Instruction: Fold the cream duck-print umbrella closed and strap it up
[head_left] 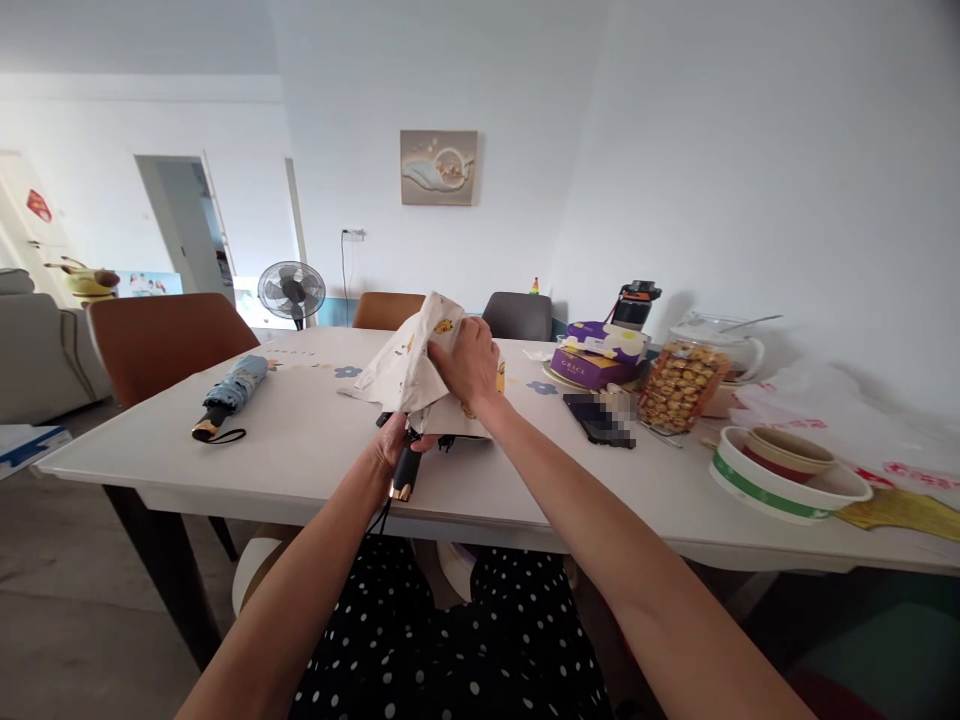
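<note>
A cream umbrella with small yellow cartoon prints is held over the table's near edge, its canopy collapsed and loose. My left hand wraps round it just above the black handle, from which a dark strap hangs. Higher up, my right hand grips folds of the canopy fabric, thumb on the near side and fingers behind. Some rib ends show under the cloth near my left hand. Off to the left lies a folded blue umbrella with a black and gold handle and a wrist loop.
On the white table, to the right, are a phone, a purple box, a jar of snacks, a dark bottle, paper bowls and a plastic bag. Chairs stand around it.
</note>
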